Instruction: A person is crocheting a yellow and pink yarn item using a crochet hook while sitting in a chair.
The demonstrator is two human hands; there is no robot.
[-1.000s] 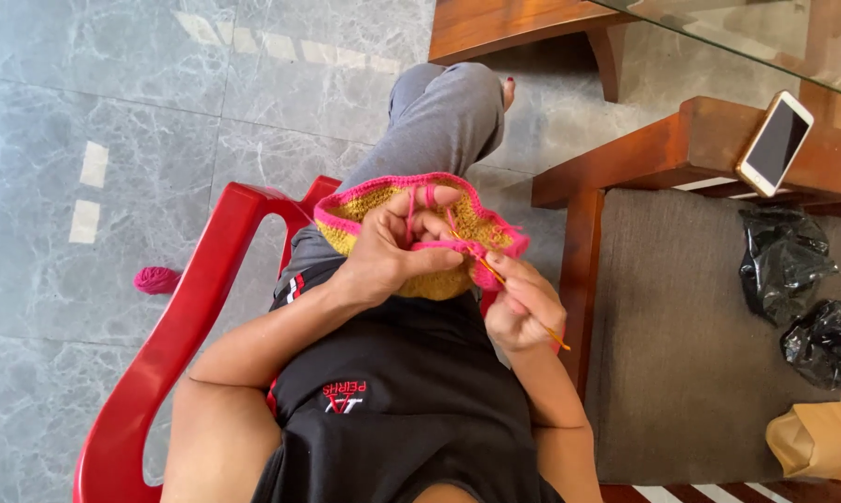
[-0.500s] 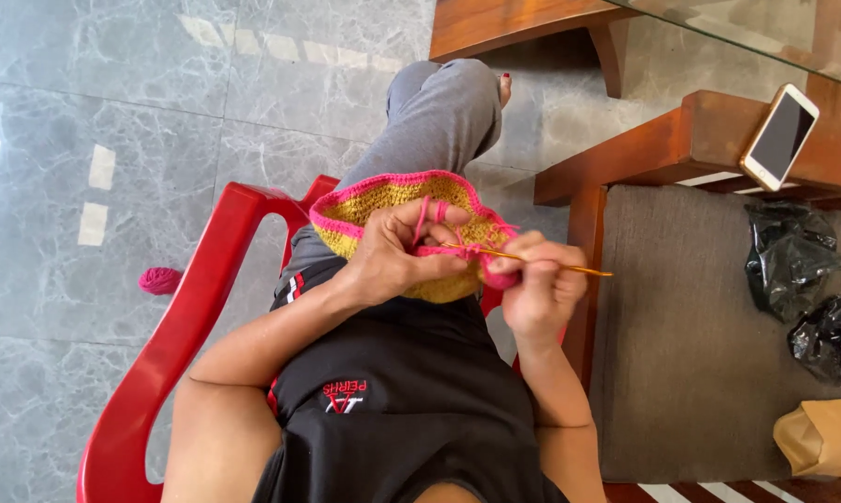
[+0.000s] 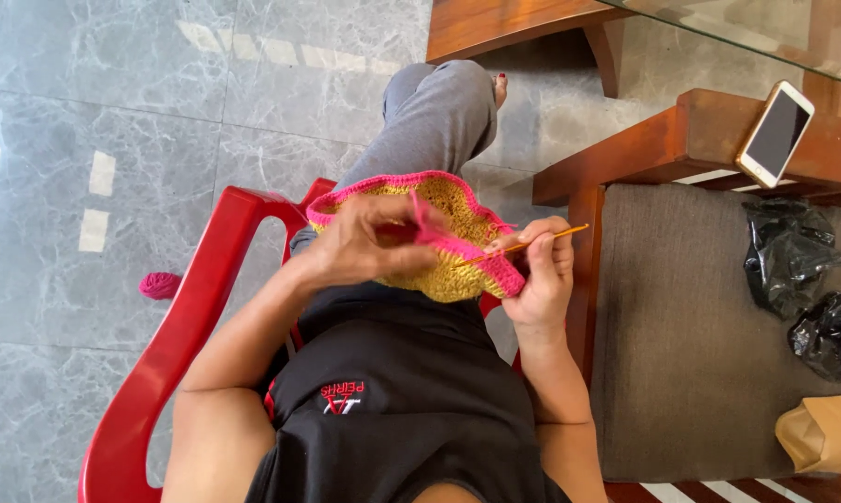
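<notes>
Since the earlier frames, the left hand has lifted a strand of pink yarn higher above the work, and the right hand has drawn the crochet hook back toward three o'clock.

At the centre of the view, over the seated person's lap, sits a crocheted piece: a round, bowl-shaped item in mustard yellow with a bright pink border. It looks soft, light and floppy, likely to sag unless supported, and best held by pinching its thicker pink rim. The left hand's fingers are curled closed, pinching the rim and the yarn strand. The right hand's fingers are closed narrowly around the thin orange hook, whose tip points into the border.

Outward from there, the person wears a black top and grey trousers and sits in a red plastic chair. At nine o'clock, a small ball of pink yarn lies on the grey marble floor. At three o'clock stands a wooden seat with a grey cushion. On its wooden arm, at two o'clock, rests a white smartphone with a dark screen. Two crumpled black plastic bags lie on the cushion, one at three o'clock and one further toward four o'clock, and a brown paper bag shows at the four o'clock edge. No labels are readable on them.
</notes>
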